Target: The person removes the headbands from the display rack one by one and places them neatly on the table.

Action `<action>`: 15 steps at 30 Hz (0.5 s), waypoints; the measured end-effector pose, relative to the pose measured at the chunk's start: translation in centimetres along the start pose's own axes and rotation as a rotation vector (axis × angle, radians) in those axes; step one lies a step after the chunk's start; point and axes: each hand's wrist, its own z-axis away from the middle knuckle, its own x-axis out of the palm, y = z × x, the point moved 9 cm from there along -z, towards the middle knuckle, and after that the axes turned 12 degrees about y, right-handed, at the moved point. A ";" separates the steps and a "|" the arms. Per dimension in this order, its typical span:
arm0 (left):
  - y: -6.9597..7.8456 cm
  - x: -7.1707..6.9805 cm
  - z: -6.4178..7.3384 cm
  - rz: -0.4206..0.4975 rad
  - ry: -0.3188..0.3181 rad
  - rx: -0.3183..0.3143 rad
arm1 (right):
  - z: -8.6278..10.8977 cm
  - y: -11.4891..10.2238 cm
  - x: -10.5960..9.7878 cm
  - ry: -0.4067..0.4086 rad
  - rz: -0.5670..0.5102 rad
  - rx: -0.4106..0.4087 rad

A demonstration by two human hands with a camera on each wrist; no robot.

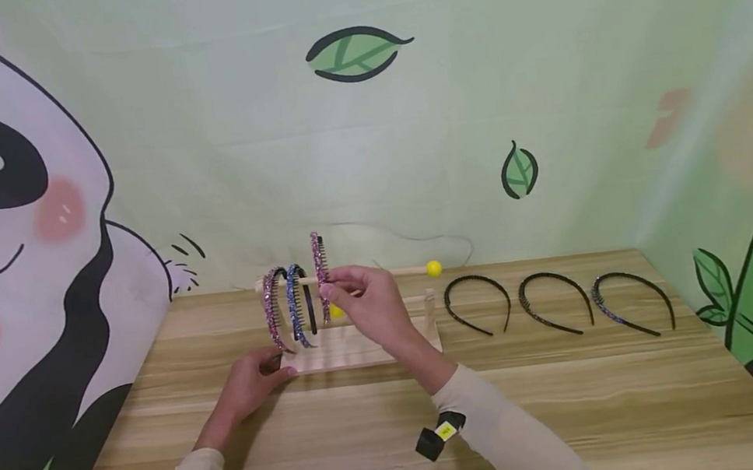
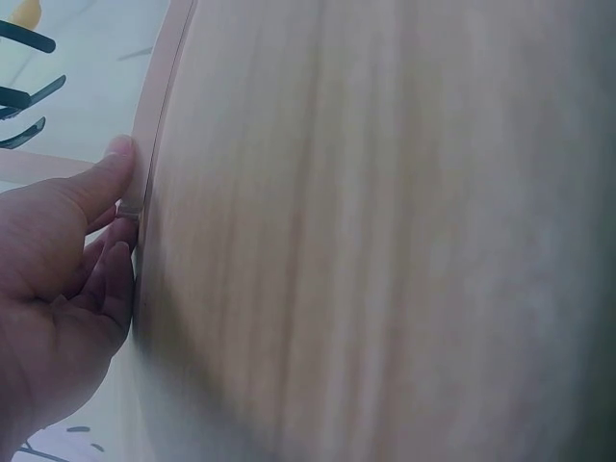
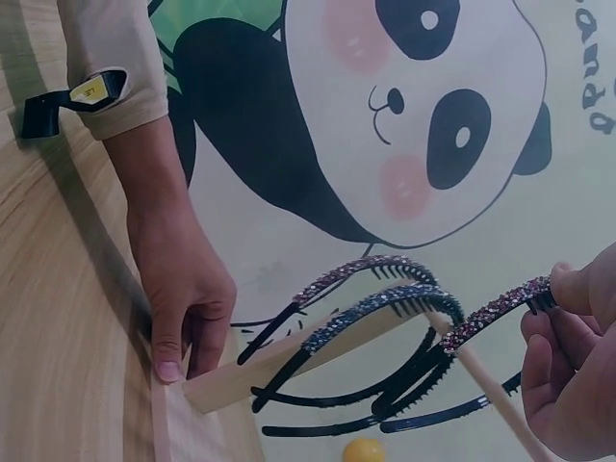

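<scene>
My right hand pinches a pink glittery headband between thumb and fingers, at the upper rod of a wooden rack. To its left on that rod hang another pink glittery headband and a blue glittery headband. In the right wrist view, the held headband slants down from the fingertips, its toothed inner side partly showing. My left hand holds the left front corner of the rack's base. In the left wrist view, the thumb and fingers grip the base's edge.
Three dark headbands lie in a row right of the rack: a black one, another, and one with blue glitter. Yellow balls cap the rods, one at the upper rod's end. A panda-printed backdrop stands behind the table.
</scene>
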 end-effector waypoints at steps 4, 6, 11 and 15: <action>0.2 0.0 0.0 0.000 0.009 0.031 | 0.0 -0.8 -1.0 0.014 -0.004 -0.020; 0.3 -0.1 0.0 0.006 0.013 0.042 | 0.0 -1.1 -1.5 0.021 -0.005 -0.027; 0.3 -0.1 0.1 0.008 0.011 0.042 | -0.1 -1.3 -2.7 0.046 0.006 -0.049; 0.3 -0.1 0.0 0.009 0.006 0.035 | -0.1 -1.2 -3.7 0.063 0.023 -0.066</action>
